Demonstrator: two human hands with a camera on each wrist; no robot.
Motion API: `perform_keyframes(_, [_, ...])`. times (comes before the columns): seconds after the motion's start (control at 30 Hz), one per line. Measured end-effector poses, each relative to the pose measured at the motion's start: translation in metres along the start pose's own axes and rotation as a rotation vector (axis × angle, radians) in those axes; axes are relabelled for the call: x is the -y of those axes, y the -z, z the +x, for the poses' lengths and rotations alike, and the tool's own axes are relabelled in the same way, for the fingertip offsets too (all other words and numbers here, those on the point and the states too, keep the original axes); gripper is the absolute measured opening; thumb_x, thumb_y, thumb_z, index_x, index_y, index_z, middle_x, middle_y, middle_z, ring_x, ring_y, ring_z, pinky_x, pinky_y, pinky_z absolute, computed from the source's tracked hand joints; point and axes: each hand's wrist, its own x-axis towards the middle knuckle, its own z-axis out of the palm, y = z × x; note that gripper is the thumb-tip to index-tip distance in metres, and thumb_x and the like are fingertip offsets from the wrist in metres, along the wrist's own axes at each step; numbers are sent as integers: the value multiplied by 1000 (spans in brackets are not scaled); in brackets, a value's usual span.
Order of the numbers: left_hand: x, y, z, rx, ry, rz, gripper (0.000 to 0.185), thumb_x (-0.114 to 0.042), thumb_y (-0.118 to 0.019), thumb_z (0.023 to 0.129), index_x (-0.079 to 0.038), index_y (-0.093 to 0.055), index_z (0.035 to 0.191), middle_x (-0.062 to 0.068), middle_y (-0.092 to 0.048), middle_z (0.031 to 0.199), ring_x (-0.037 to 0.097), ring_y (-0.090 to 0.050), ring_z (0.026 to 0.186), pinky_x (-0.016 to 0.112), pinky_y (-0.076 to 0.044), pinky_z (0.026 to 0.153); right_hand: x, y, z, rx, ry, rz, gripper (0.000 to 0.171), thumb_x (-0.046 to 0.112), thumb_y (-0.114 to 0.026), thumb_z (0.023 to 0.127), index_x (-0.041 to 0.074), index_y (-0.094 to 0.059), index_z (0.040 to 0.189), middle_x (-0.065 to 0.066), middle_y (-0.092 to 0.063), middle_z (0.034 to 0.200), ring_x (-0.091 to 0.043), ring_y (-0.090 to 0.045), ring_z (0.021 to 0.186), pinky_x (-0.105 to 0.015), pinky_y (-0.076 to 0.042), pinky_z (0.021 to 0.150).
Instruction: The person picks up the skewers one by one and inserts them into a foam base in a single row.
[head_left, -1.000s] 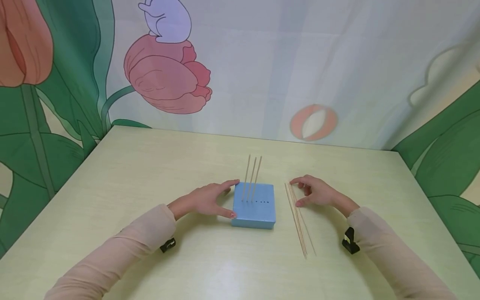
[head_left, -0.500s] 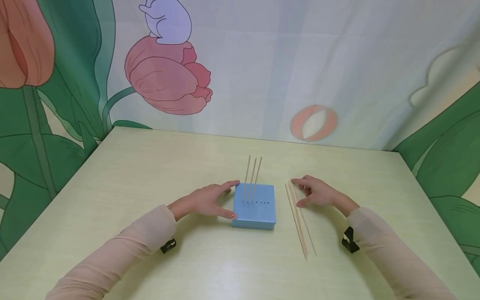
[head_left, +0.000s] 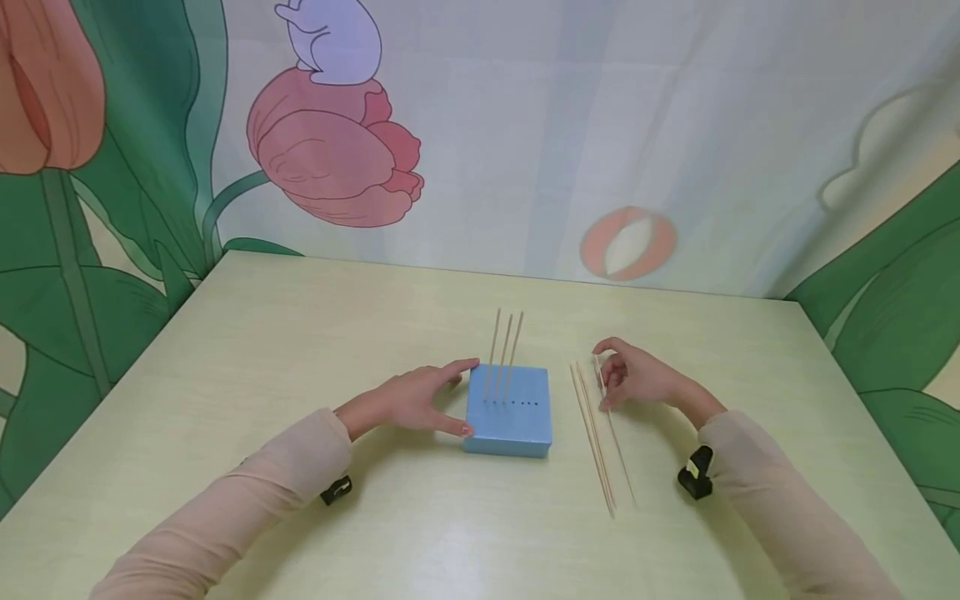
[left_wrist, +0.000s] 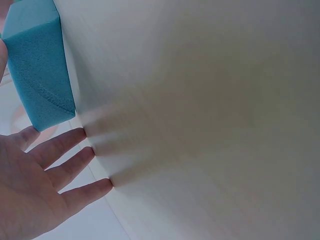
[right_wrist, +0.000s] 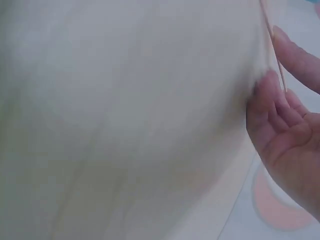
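Note:
A blue foam-like block (head_left: 525, 427) sits on the table with a row of small holes across its top. Three thin wooden sticks (head_left: 507, 337) stand upright in the left holes. My left hand (head_left: 412, 400) is spread along the block's left side, thumb at the front corner and index finger at the back corner. Its other fingers stretch out straight, tips at the table in the left wrist view. My right hand (head_left: 637, 375) pinches one stick (head_left: 619, 450) near its far end between thumb and index finger, the other fingers curled. The stick slants toward me.
Several more sticks (head_left: 592, 433) lie in a narrow bunch on the table (head_left: 337, 317), between the block and my right hand. A curtain (head_left: 480, 150) with printed flowers hangs behind the table's far edge. Dark clips (head_left: 697, 473) show at the wrists.
My right hand has lifted the far end of one stick and drawn it slightly right, away from the bunch. My left hand and the block have stayed in place.

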Motion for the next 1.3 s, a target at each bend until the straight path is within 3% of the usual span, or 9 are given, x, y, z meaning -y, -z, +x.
perform_keyframes(0.1, [-1,0,0,1,-2,-4,94,-54,-68,73,-22,-18,146,13,-43,136,27,-36,127,48,-30,100,1,1,-5,-10,-38,134,70,-14,-66,73,-7,-25,129,-12,-55,78,-18,-58,67,-28,-49,59])
perform_keyframes(0.3, [-1,1,-1,-1,-16,-13,94,-53,-68,74,-20,-19,146,15,-43,136,29,-37,126,49,-30,99,10,1,-17,-93,4,251,71,-12,-62,77,-2,-25,136,-21,-56,84,-22,-63,70,-36,-52,63])
perform_keyframes(0.6, [-1,1,0,-8,-26,-6,93,-52,-68,74,-18,-20,146,16,-43,135,29,-38,126,48,-30,100,27,1,-26,-232,97,270,73,-8,-66,77,3,-29,139,-26,-57,89,-17,-64,70,-32,-51,59])
perform_keyframes(0.93, [1,-1,0,-8,-22,-19,93,-54,-68,73,-21,-20,146,13,-43,136,26,-37,127,48,-30,100,51,-5,-36,-330,222,275,75,-8,-67,77,10,-31,141,-14,-61,82,-19,-60,66,-27,-48,54])
perform_keyframes(1.03, [1,-1,0,-5,-24,-25,94,-54,-68,73,-21,-19,146,13,-43,137,26,-37,127,48,-29,100,61,-7,-39,-372,252,250,67,-8,-66,77,5,-37,136,-10,-63,81,-18,-61,67,-25,-47,52])
perform_keyframes(1.17, [1,-1,1,-5,-29,-28,94,-54,-68,73,-20,-19,146,14,-42,137,27,-37,127,47,-29,101,76,-10,-43,-432,263,220,43,-4,-67,78,-1,-51,118,-1,-65,80,-17,-61,66,-23,-46,52])
perform_keyframes(1.3, [1,-1,1,-4,-38,-27,94,-54,-68,74,-20,-19,146,13,-42,137,26,-37,127,47,-28,101,90,-11,-46,-483,284,206,28,-2,-67,79,-1,-58,106,2,-65,79,-14,-61,65,-23,-47,53])
